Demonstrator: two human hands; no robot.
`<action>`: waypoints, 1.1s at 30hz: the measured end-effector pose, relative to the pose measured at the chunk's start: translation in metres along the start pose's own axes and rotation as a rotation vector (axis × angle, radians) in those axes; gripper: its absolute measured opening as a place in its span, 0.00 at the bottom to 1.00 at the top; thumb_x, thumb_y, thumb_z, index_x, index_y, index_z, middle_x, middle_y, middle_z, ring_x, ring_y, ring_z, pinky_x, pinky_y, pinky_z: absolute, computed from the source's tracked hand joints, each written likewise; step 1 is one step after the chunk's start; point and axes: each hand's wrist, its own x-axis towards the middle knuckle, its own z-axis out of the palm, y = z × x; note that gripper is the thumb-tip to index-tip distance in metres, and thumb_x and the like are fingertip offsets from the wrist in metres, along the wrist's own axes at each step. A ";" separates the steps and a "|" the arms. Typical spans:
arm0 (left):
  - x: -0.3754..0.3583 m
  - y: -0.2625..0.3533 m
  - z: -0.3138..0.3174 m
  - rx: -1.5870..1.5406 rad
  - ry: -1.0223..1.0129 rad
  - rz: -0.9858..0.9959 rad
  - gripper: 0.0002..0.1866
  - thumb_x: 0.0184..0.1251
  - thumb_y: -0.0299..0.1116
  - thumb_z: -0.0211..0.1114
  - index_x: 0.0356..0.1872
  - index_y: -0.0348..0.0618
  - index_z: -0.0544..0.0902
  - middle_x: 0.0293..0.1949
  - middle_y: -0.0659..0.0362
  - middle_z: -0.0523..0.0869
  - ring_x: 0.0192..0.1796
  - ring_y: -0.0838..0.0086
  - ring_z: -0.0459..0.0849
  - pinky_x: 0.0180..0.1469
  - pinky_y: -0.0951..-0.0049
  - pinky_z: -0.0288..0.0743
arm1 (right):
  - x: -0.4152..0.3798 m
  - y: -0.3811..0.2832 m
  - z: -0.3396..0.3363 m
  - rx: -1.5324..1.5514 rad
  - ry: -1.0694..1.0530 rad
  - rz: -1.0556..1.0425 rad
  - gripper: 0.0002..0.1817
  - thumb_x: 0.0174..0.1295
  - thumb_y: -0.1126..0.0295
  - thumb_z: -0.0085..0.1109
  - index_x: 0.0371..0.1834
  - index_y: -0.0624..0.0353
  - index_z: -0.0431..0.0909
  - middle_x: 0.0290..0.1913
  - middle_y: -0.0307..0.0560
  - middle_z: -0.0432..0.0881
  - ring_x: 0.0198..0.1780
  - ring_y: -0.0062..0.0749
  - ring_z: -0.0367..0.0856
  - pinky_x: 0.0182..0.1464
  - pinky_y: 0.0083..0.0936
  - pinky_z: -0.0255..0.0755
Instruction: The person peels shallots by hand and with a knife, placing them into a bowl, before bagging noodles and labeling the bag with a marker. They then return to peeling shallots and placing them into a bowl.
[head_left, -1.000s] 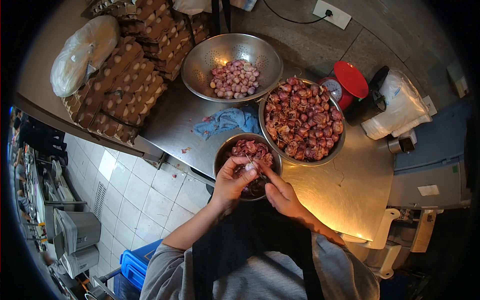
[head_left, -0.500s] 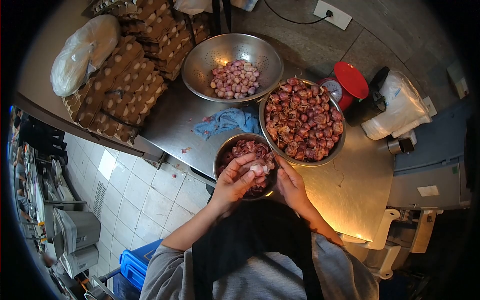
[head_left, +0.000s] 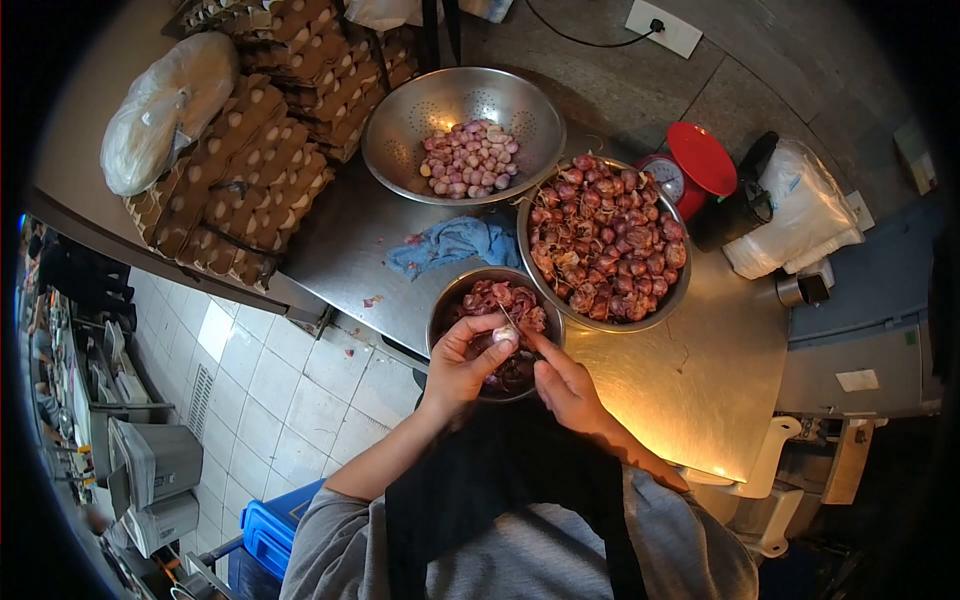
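Note:
My left hand (head_left: 463, 364) pinches a pale, partly peeled shallot (head_left: 506, 334) over the small metal bowl (head_left: 437, 318), which holds loose reddish skins (head_left: 490, 297). My right hand (head_left: 566, 384) is closed round a small knife (head_left: 509, 316), its thin blade at the shallot and its handle mostly hidden by the fingers. Right behind my hands, a larger bowl (head_left: 640, 327) is heaped with unpeeled red shallots (head_left: 610, 240). A metal colander (head_left: 395, 135) farther back holds peeled pinkish shallots (head_left: 470, 160).
A blue cloth (head_left: 455, 245) lies on the metal table (head_left: 690, 390). Stacked egg trays (head_left: 235, 185) and a plastic bag (head_left: 170, 110) stand at the left. Behind the large bowl are a red scale (head_left: 700, 160), a dark container (head_left: 735, 215) and white plastic bags (head_left: 800, 210).
My right hand has moved slightly left and inward, bringing the blade against the shallot. My left hand has shifted a little, with the shallot still in its fingers.

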 end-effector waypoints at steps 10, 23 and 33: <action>-0.001 0.001 0.002 -0.089 -0.026 -0.015 0.12 0.60 0.22 0.59 0.44 0.40 0.71 0.43 0.57 0.79 0.46 0.75 0.78 0.53 0.75 0.72 | 0.008 0.007 -0.004 -0.094 0.142 -0.054 0.21 0.67 0.67 0.42 0.62 0.62 0.62 0.54 0.51 0.74 0.56 0.29 0.70 0.57 0.21 0.61; -0.002 0.005 0.005 -0.072 0.033 -0.106 0.14 0.62 0.25 0.58 0.49 0.40 0.72 0.43 0.60 0.77 0.44 0.79 0.76 0.51 0.76 0.71 | 0.001 -0.008 -0.007 0.012 -0.012 0.076 0.24 0.67 0.67 0.42 0.67 0.57 0.55 0.57 0.45 0.69 0.39 0.21 0.68 0.43 0.14 0.63; 0.002 -0.003 -0.002 0.170 -0.035 0.131 0.18 0.56 0.20 0.62 0.46 0.39 0.68 0.42 0.61 0.76 0.46 0.79 0.75 0.52 0.78 0.68 | 0.004 -0.018 -0.002 -0.168 -0.025 -0.082 0.23 0.67 0.68 0.41 0.65 0.58 0.57 0.63 0.52 0.65 0.64 0.36 0.62 0.62 0.23 0.55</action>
